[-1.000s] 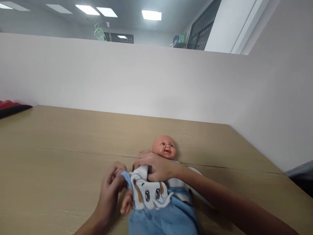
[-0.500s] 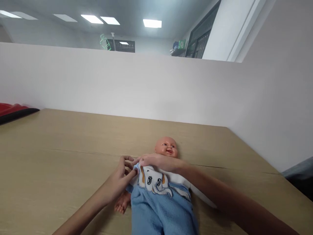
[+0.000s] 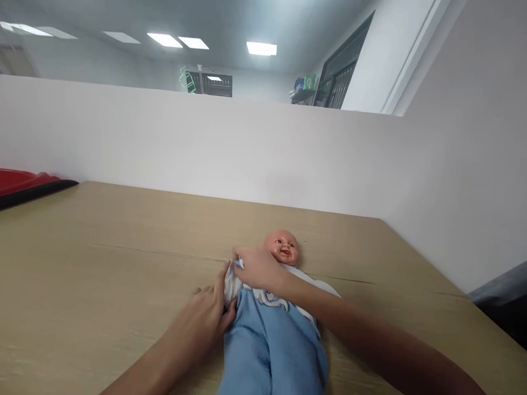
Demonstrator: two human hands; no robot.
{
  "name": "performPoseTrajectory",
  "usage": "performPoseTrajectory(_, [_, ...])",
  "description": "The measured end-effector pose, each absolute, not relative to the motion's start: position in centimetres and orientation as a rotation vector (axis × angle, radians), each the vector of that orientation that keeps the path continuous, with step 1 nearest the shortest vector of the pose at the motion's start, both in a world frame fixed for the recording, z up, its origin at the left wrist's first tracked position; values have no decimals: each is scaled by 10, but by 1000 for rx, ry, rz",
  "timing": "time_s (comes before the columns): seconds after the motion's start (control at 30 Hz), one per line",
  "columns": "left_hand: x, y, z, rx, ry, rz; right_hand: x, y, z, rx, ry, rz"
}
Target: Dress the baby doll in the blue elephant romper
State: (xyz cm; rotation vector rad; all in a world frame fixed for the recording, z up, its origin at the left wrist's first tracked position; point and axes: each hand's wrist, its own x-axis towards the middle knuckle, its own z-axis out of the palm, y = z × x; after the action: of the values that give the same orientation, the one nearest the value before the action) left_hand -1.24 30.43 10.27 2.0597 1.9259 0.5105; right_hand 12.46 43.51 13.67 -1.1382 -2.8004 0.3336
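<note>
A baby doll [image 3: 281, 247] lies on its back on the table, its head away from me. It wears light blue fleece overalls [image 3: 267, 345] with an animal face on the bib, over a white top. My right hand [image 3: 258, 269] reaches across the doll's chest and pinches a blue-edged overall strap at the shoulder on the left side of the view, covering most of the bib. My left hand [image 3: 212, 307] is closed around the white sleeve [image 3: 233, 289] on that same side, thumb near the overalls and fingers along the outer edge. The doll's hand there is hidden.
The wooden table [image 3: 144, 219] has a seam running across it and meets a white wall [image 3: 197, 142] at the back. A red object with a black edge [image 3: 37, 189] sits at the far left. Something dark and grey [image 3: 500, 299] stands beyond the right edge.
My left hand has shifted from the bib's upper corner to the doll's sleeve and arm, now covering the doll's hand. My right hand has moved slightly up and right, with the strap pulled toward the shoulder.
</note>
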Motion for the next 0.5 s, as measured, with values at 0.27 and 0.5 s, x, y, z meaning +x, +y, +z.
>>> performPoseTrajectory(0.27, [-62, 302, 89, 1985, 2122, 220, 154, 439, 152, -1506, -2784, 42])
performPoseTrajectory(0.5, [-73, 314, 77, 1872, 2077, 312, 176, 435, 157, -1447, -2776, 209])
